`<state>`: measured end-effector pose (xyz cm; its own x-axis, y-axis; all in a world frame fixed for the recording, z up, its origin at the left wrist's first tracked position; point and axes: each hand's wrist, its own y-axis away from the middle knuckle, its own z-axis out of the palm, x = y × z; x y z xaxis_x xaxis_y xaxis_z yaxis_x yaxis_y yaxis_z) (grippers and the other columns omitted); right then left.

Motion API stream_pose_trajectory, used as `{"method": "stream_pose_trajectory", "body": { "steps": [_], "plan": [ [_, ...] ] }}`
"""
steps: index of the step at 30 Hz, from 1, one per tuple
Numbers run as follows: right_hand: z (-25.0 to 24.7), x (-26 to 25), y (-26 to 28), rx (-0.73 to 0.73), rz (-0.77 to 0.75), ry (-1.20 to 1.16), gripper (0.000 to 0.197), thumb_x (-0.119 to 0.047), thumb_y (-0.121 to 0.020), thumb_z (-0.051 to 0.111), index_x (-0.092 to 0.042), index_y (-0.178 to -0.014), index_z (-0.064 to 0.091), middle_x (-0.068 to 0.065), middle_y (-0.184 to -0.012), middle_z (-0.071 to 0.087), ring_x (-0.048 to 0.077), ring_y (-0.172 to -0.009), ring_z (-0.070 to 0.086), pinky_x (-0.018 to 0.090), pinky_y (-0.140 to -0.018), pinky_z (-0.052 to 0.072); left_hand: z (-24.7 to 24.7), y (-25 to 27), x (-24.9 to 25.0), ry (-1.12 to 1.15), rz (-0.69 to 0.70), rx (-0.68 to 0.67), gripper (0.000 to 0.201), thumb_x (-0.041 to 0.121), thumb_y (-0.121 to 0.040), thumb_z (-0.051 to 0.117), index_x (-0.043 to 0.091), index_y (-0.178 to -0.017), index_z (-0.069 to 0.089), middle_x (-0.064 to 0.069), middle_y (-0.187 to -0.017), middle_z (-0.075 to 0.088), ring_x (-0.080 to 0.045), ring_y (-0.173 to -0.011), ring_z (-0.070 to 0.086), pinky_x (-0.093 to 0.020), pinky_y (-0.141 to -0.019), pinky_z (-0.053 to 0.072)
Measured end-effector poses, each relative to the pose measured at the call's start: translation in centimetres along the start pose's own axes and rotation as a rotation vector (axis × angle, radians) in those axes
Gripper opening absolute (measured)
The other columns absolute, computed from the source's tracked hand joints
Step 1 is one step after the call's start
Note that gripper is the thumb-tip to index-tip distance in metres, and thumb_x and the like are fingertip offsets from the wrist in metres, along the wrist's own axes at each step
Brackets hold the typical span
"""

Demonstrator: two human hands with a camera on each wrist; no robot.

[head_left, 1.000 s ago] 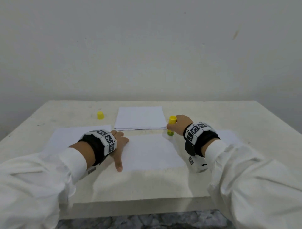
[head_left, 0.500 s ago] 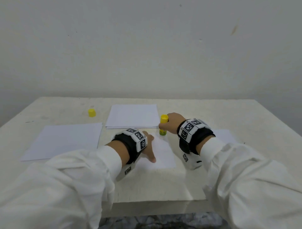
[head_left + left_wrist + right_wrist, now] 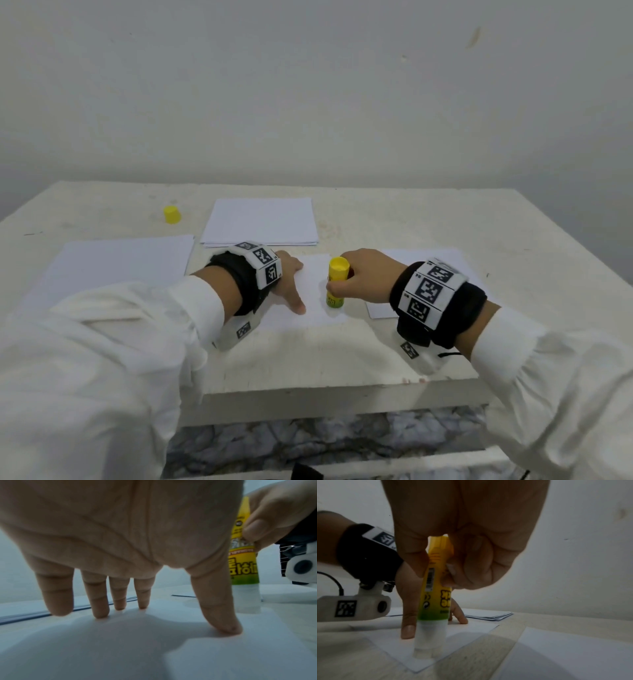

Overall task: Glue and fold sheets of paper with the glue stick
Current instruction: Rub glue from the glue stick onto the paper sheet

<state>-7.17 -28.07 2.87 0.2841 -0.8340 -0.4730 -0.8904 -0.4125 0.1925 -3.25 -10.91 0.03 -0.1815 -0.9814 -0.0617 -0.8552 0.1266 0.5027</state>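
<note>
The right hand [image 3: 359, 281] wraps its fingers [image 3: 412, 555] round the glue stick [image 3: 336, 287], tip down on the small sheet [image 3: 320, 315], probably to rub glue on. Just beside the stick, the left hand [image 3: 289, 284] lies flat, fingers spread, so the sheet stays put on the desk [image 3: 428, 212].

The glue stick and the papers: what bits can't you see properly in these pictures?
- Glue stick tip: in the head view the right hand and the tube hide where it meets the sheet.
- Label: blurred in the left wrist view, partly behind the left thumb.
- Sheet's left part: head view, under the left hand and sleeve.
- Paper stack: sheet count too small to tell.
</note>
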Motion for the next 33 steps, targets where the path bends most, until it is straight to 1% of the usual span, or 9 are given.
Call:
{"method": "stream_pose_trajectory", "body": {
  "steps": [4,7,10,13,15,18,20,24,33],
  "plan": [
    [-1.2,0.9,0.5,-0.012,0.074,-0.2,0.025,-0.023,-0.081,0.068,0.0,-0.092,0.065,0.001,-0.072,0.059,0.012,-0.061,0.053,0.023,-0.056,0.04,0.0,0.7,0.0,0.023,0.005,0.018,0.106,0.06,-0.073,0.07,0.02,-0.153,0.013,-0.004,-0.158,0.016,-0.026,-0.144,0.019,-0.039,-0.116,0.02],
    [-3.1,2.2,0.0,0.086,0.146,-0.532,0.014,-0.01,-0.082,0.067,-0.007,-0.093,0.06,0.005,-0.077,0.069,0.015,-0.063,0.065,0.023,-0.05,0.039,0.2,1.2,0.0,0.094,0.005,0.064,0.105,0.054,-0.072,0.075,0.021,-0.151,0.015,-0.003,-0.153,0.027,-0.026,-0.138,0.029,-0.037,-0.11,0.026],
    [-4.4,3.2,-2.0,0.165,0.19,-0.711,0.012,0.0,-0.088,0.054,-0.012,-0.085,0.051,0.011,-0.088,0.063,0.02,-0.072,0.066,0.026,-0.056,0.041,0.4,1.4,-0.1,0.151,-0.022,0.081,0.103,0.054,-0.067,0.078,0.025,-0.146,0.018,-0.005,-0.14,0.041,-0.027,-0.125,0.042,-0.037,-0.1,0.036],
    [-4.3,4.0,-5.0,0.2,0.248,-0.839,0.012,0.0,-0.09,0.049,-0.011,-0.095,0.051,0.009,-0.089,0.056,0.023,-0.081,0.063,0.036,-0.068,0.052,0.4,1.5,-0.3,0.138,-0.006,0.077,0.092,0.058,-0.067,0.076,0.028,-0.141,0.029,0.0,-0.137,0.043,-0.023,-0.124,0.042,-0.037,-0.098,0.037],
    [-3.9,4.8,-7.1,0.27,0.289,-0.763,0.026,-0.003,-0.086,0.057,-0.012,-0.11,0.053,0.01,-0.097,0.06,0.026,-0.091,0.061,0.041,-0.083,0.053,0.6,1.5,-0.4,0.136,0.022,0.089,0.086,0.06,-0.068,0.074,0.029,-0.139,0.036,0.004,-0.141,0.038,-0.021,-0.127,0.039,-0.036,-0.101,0.035],
    [-3.8,5.3,-9.4,0.329,0.342,-0.448,0.043,-0.009,-0.08,0.069,-0.011,-0.121,0.056,0.01,-0.114,0.06,0.026,-0.099,0.056,0.027,-0.081,0.041,1.1,1.6,-0.6,0.135,0.064,0.123,0.084,0.06,-0.069,0.073,0.028,-0.139,0.038,0.004,-0.149,0.026,-0.022,-0.132,0.033,-0.036,-0.105,0.03],
    [-3.8,5.3,-10.6,0.322,0.363,-0.329,0.047,-0.01,-0.08,0.071,-0.009,-0.123,0.054,0.009,-0.121,0.058,0.027,-0.109,0.055,0.027,-0.082,0.04,1.3,1.6,-0.7,0.151,0.067,0.129,0.084,0.059,-0.069,0.073,0.029,-0.139,0.038,0.005,-0.15,0.024,-0.022,-0.133,0.033,-0.037,-0.107,0.03],
    [-3.5,4.8,-12.1,0.255,0.386,-0.168,0.045,-0.009,-0.08,0.07,-0.007,-0.122,0.053,0.011,-0.121,0.057,0.03,-0.111,0.055,0.033,-0.09,0.044,1.6,1.5,-1.0,0.17,0.08,0.143,0.082,0.06,-0.07,0.072,0.031,-0.139,0.039,0.004,-0.145,0.03,-0.02,-0.132,0.032,-0.038,-0.108,0.03],
    [-3.0,4.2,-13.0,0.221,0.514,-0.056,0.037,-0.013,-0.083,0.066,-0.007,-0.116,0.051,0.012,-0.113,0.058,0.031,-0.106,0.058,0.036,-0.088,0.046,1.9,1.7,-1.7,0.116,0.102,0.118,0.079,0.059,-0.075,0.065,0.036,-0.143,0.03,0.011,-0.152,0.023,-0.019,-0.138,0.022,-0.041,-0.109,0.021]
  ]
}}
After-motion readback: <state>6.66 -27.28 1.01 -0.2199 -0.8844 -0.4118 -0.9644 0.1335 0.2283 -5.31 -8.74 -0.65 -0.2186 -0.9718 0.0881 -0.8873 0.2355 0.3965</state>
